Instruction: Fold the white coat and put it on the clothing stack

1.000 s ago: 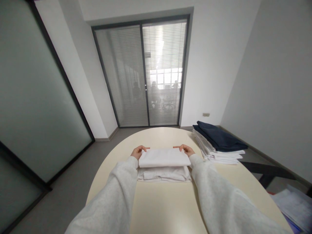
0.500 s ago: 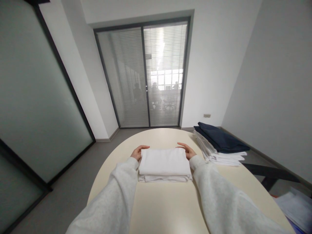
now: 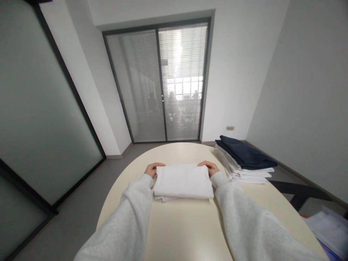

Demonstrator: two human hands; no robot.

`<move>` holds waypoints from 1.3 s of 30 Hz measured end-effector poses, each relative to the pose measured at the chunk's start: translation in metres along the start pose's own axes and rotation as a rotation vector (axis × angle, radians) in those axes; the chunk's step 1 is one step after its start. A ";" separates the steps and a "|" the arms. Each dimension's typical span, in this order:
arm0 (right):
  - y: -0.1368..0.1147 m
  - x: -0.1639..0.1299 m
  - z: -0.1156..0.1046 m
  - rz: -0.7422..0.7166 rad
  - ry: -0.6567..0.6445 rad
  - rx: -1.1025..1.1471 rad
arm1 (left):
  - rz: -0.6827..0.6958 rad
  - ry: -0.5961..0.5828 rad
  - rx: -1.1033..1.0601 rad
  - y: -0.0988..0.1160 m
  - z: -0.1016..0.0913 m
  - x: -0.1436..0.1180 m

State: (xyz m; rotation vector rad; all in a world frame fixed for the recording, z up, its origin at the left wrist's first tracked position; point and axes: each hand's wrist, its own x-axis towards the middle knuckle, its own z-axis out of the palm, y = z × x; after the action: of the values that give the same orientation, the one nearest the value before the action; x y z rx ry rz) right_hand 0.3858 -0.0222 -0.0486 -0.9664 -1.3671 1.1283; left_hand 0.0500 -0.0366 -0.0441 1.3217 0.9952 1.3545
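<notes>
A folded white cloth (image 3: 183, 182) lies across the table in front of me; what kind of item it is cannot be made out. My left hand (image 3: 153, 169) grips its far left corner, fingers along the back edge. At the far right corner my right hand (image 3: 210, 168) holds it likewise, with fingertips over the edge. Below the cloth's near edge, a bit of a lower white layer sticks out at the left. Both thumbs are mostly hidden by the cloth.
On the round cream table (image 3: 187, 232), a stack of white folded cloths (image 3: 251, 174) at the right bears a dark navy cloth (image 3: 244, 154). Whitish packages (image 3: 330, 228) sit lower right, beyond the table edge. Glass doors with blinds (image 3: 181, 83) stand ahead.
Both hands have closed in on the far corners; the right fingers, raised before, now rest on the cloth. The top layer's near edge has shifted down, covering more of the layer beneath.
</notes>
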 end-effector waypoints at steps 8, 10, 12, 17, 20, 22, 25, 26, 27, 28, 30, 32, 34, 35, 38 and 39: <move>0.006 0.004 -0.004 0.079 -0.002 -0.037 | 0.023 -0.065 -0.040 0.007 0.005 -0.004; 0.009 0.002 -0.002 0.128 -0.007 -0.053 | -0.005 -0.059 -0.030 0.008 0.007 -0.006; 0.011 0.000 -0.001 0.158 -0.016 -0.075 | -0.018 -0.068 -0.002 0.007 0.007 -0.006; -0.002 0.004 -0.008 0.143 0.051 -0.351 | 0.008 -0.118 0.108 -0.003 0.000 0.001; -0.035 0.006 -0.003 -0.030 0.030 -0.699 | 0.025 -0.075 0.215 0.007 -0.003 0.007; -0.059 0.002 0.012 -0.161 -0.095 -0.851 | 0.095 -0.067 0.306 0.024 0.000 0.008; -0.076 -0.015 0.047 -0.310 -0.312 -1.000 | 0.255 -0.203 0.456 0.053 0.017 0.003; -0.075 -0.022 0.058 -0.302 -0.364 -1.059 | 0.278 -0.276 0.527 0.059 0.025 -0.001; -0.071 -0.029 0.068 -0.283 -0.410 -1.119 | 0.290 -0.348 0.608 0.061 0.033 -0.005; -0.064 -0.035 0.075 -0.260 -0.446 -1.176 | 0.295 -0.417 0.696 0.060 0.040 -0.009; -0.048 -0.044 0.082 -0.231 -0.497 -1.261 | 0.290 -0.530 0.895 0.049 0.052 -0.019; -0.033 -0.047 0.081 -0.233 -0.520 -1.298 | 0.294 -0.598 1.081 0.034 0.057 -0.026; -0.025 -0.046 0.077 -0.249 -0.525 -1.305 | 0.313 -0.616 1.204 0.021 0.058 -0.030; -0.023 -0.046 0.075 -0.260 -0.524 -1.304 | 0.326 -0.614 1.239 0.016 0.057 -0.032; -0.021 -0.044 0.072 -0.293 -0.510 -1.299 | 0.361 -0.597 1.274 0.013 0.055 -0.034; -0.021 -0.044 0.072 -0.302 -0.504 -1.297 | 0.370 -0.591 1.268 0.013 0.054 -0.035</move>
State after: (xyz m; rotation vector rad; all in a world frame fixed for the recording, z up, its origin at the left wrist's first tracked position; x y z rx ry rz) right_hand 0.3195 -0.0780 -0.0367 -1.2888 -2.6533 0.1091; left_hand 0.1011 -0.0772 -0.0343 2.7337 1.2286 0.3459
